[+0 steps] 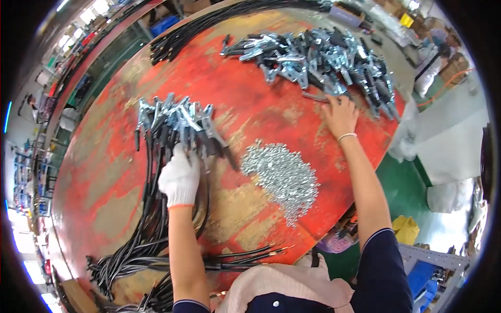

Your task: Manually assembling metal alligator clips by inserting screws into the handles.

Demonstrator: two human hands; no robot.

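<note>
My left hand [180, 177], in a white knitted glove, is closed at the black handles below a heap of silvery metal spring clamps [175, 116]. Its fingertips are partly hidden among the handles, and black cables [148, 208] run from this heap toward the near left. My bare right hand [342, 117], with a pale band at the wrist, reaches to the near edge of a larger clamp pile [329, 57]. Its fingers hold one clamp [314, 97] lying at that edge. Between my arms a heap of small shiny metal fasteners [282, 177] is spread on the red table [261, 122].
The round table has worn red paint. A bundle of black cables [177, 39] curves along its far edge. More cables with bared ends [261, 253] lie close to my body. A grey box [347, 14] stands at the far right, and a blue bin [420, 279] is low on the right.
</note>
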